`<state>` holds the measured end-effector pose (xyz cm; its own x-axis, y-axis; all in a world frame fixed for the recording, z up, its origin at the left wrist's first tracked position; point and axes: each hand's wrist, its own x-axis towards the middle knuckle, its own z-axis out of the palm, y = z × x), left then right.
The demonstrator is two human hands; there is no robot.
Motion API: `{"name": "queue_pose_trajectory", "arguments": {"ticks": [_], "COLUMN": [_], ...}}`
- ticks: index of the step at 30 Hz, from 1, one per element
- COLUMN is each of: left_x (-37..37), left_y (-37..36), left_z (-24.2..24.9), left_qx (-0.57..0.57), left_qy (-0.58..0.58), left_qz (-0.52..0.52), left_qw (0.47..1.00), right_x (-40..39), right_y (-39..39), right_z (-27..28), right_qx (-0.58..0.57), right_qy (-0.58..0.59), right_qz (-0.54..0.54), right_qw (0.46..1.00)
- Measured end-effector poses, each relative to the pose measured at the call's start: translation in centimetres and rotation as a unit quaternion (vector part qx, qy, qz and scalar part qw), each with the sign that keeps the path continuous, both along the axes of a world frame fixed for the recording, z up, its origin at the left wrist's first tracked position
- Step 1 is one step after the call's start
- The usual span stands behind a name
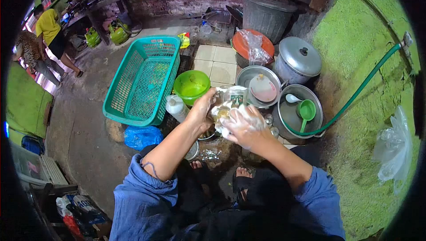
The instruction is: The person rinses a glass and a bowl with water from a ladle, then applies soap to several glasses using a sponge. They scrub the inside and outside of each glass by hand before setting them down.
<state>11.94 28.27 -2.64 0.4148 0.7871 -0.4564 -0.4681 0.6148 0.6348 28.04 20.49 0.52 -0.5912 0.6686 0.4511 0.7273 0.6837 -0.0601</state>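
My left hand [202,108] is closed around a clear drinking glass [237,97] with a dark green printed label. White suds cover much of the glass. Against its near end, my right hand [246,129], thick with foam, grips a yellowish sponge [222,113]. Just beyond my left hand are a lime-green bowl [191,84] and a white bottle [177,107]. On the right side, a metal basin [258,86] holds cloudy water and a pinkish plate. Beside it, a wider metal basin [288,119] contains a green dipper [306,110] and a white spoon [293,98].
A large teal basket [114,103] stands at the left, near a blue plastic bag [143,137]. A lidded pot [299,59], red-orange basin [253,42] and dark bin [266,16] stand at right. A green hose [368,75] runs into the wider basin. Two people are far left.
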Motion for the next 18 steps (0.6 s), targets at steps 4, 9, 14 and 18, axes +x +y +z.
{"name": "queue_pose_trajectory", "arguments": {"ticks": [4, 9, 14, 18], "left_x": [1.5, 1.6, 1.2, 1.4], "left_y": [-0.5, -0.5, -0.3, -0.3], "left_z": [-0.6, -0.1, 0.4, -0.6], "left_qx": [0.092, 0.033, 0.106, 0.087], "left_qy": [0.132, 0.066, 0.193, 0.160], "left_qz": [0.090, 0.065, 0.060, 0.011], "left_qw": [0.983, 0.995, 0.974, 0.983], "right_x": [0.2, -1.6, -0.1, -0.7], "right_y": [2.8, 0.9, 1.9, 1.6], "right_z": [1.1, -1.8, 0.6, 0.8], "right_qx": [0.115, 0.055, 0.113, 0.127], "right_qy": [-0.041, -0.039, -0.011, 0.021], "right_qz": [-0.087, -0.087, -0.110, -0.112], "right_qw": [0.989, 0.994, 0.987, 0.985]}}
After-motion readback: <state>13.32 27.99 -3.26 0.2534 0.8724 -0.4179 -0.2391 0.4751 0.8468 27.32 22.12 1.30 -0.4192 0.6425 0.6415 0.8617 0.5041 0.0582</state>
